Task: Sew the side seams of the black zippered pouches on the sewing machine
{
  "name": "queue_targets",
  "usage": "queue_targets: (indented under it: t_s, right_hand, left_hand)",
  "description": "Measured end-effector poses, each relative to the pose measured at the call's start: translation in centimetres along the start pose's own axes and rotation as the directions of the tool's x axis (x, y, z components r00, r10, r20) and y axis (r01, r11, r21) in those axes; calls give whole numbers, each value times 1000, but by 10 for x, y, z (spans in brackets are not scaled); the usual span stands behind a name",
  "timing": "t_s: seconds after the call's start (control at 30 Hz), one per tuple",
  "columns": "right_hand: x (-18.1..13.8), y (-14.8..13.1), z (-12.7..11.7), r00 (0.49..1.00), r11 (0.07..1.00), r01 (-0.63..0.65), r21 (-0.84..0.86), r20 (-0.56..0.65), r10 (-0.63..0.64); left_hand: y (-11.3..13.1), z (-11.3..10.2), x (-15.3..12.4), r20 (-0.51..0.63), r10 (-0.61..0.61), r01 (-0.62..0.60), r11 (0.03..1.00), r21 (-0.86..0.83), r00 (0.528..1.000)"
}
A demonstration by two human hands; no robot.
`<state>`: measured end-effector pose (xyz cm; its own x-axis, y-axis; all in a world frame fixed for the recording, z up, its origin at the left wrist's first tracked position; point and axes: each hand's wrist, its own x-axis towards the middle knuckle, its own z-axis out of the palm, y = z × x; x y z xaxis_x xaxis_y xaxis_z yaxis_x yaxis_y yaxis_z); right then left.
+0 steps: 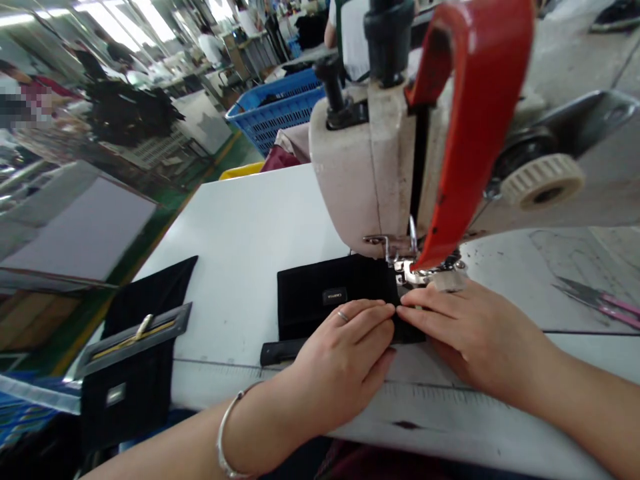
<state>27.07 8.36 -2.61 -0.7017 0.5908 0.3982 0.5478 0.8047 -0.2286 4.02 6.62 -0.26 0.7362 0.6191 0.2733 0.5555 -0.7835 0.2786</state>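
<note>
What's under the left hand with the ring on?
Under the left hand, parts of the black fabric and a dark strip stick out. Anything else the hand covers can't be seen.

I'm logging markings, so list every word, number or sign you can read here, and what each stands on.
"CARPISA", as best it reads: on the small label of the black cloth piece by the sewing machine; the letters are tiny and blurred, so not certain.
Ruler strip along the table's near edge: marks show, any numbers too small to read.
Metal plate on the left-hand black piece: no readable text.
</note>
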Motion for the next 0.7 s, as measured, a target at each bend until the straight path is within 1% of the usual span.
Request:
queue_targets:
  t_s: [0.13, 0.27, 0.5, 0.63, 0.7]
  right_hand:
    - [-2, 1, 5, 995, 992, -82, -98, 54, 87]
    - [1, 3, 5, 986, 979, -144, -142, 62, 154]
    - [7, 6, 5, 985, 976, -168, -141, 12, 171]
    - [4, 6, 7, 982, 975, -187, -117, 5, 189]
    - [4, 6, 5, 982, 977, -187, -98, -29, 185]
  left_hand:
    - [-12, 2, 5, -26, 30, -30, 999, 14, 999]
    - [-25, 3, 13, -19, 33, -33, 999, 4, 999]
    - [-42, 9, 25, -68, 35, -31, 997, 64, 997]
    - [-42, 10, 26, -38, 0, 1, 999, 45, 999]
    - [-45, 10, 25, -33, -12, 13, 999, 29, 999]
